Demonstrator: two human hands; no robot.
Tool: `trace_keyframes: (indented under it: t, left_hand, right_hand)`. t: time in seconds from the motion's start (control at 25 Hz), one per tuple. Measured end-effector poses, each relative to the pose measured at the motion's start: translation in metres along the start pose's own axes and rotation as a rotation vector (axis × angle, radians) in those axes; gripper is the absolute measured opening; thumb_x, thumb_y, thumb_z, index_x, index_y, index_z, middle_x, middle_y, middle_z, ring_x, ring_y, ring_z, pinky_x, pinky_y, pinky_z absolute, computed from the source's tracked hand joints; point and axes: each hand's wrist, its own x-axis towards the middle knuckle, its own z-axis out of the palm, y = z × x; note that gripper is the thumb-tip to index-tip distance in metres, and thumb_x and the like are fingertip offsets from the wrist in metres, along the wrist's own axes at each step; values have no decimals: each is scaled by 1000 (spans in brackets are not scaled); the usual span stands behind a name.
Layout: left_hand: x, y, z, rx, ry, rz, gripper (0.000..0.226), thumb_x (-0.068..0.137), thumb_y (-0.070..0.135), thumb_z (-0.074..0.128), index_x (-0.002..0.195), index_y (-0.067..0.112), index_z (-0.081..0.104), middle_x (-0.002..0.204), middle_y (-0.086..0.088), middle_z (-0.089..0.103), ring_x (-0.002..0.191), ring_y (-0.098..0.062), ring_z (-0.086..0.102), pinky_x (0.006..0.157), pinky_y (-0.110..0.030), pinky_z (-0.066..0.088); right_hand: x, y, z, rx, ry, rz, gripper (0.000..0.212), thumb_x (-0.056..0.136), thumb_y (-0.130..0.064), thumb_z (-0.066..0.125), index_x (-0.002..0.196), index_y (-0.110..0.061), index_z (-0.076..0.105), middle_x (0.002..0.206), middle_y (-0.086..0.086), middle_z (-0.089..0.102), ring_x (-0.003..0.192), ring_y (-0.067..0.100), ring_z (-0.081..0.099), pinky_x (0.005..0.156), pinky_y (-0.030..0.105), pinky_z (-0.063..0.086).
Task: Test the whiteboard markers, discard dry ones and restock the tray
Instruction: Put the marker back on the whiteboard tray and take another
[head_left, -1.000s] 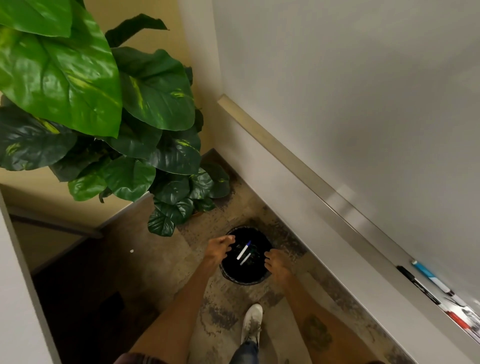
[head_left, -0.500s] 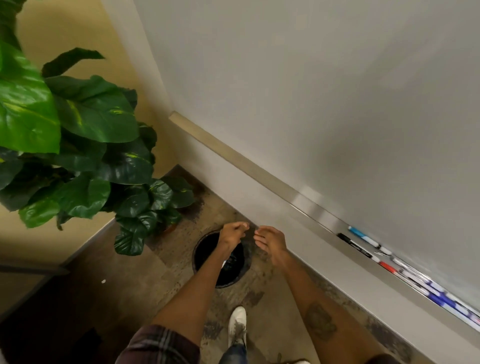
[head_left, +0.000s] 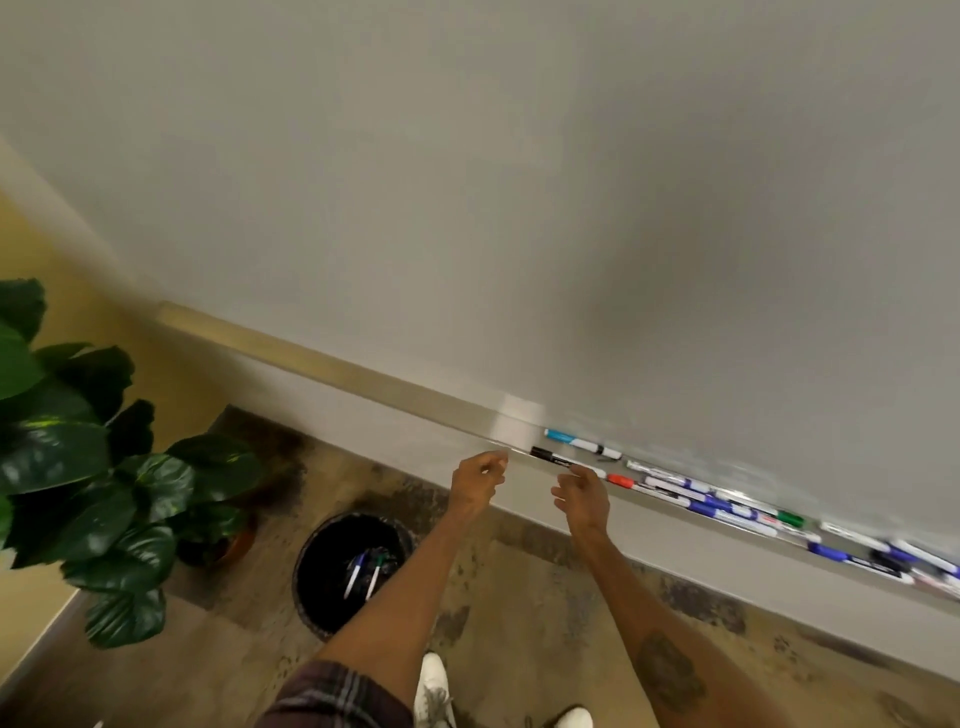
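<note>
The markers lay in the whiteboard tray (head_left: 332, 364), bunched along its right-hand stretch. A black-capped marker (head_left: 549, 457) sat nearest the front lip, a light-blue-capped one (head_left: 581, 443) lay behind it against the board, and a red one (head_left: 621, 480) came next. Further right ran a blurred jumble of blue ones and a green cap (head_left: 790, 518). The tray's left stretch was bare metal right out to its end.

Both hands were raised just before the lip, apart from each other, and neither held anything. The left hand (head_left: 475, 483) had its fingers loosely curled near the bare part. The right hand (head_left: 582, 493) had its fingertips up by the white barrel of the black-capped marker — I couldn't tell whether they touched it.

Below the left forearm a round black bin (head_left: 306, 613) stood on the floor, close to the wall, with a few markers (head_left: 363, 571) inside. A big leafy plant (head_left: 104, 467) crowded the corner to the left — open floor lay between it and the bin. The whiteboard (head_left: 519, 208) above was blank.
</note>
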Motion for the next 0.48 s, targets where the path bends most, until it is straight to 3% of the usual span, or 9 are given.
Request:
trace_keyframes:
  t: [0.12,0.24,0.48]
  left_hand:
    - [10,4,28,-19,-17,19,34,98,13,59,132,13,61,136,-6,58,111,-24,62,94,-30,51]
    - [27,-1,46,86,-11,19,38,98,15,60,134,25,60,145,-5,53,123,-27,57,109,-44,45]
    - [44,-5,61,215,-65,-40,50,99,22,58,147,23,45,153,-4,43,134,-28,48,112,-46,42]
  right_hand:
    - [13,4,-24,-45,84,-36,34,99,-9,52,133,-8,52,107,12,63,87,24,63,79,38,56]
    - [26,11,-34,-117,107,-21,35,98,-11,51,133,-10,53,109,12,64,90,26,63,86,45,57]
    - [43,26,-37,-171,110,50,36,94,-15,56,130,-11,57,123,11,63,108,31,62,95,50,53]
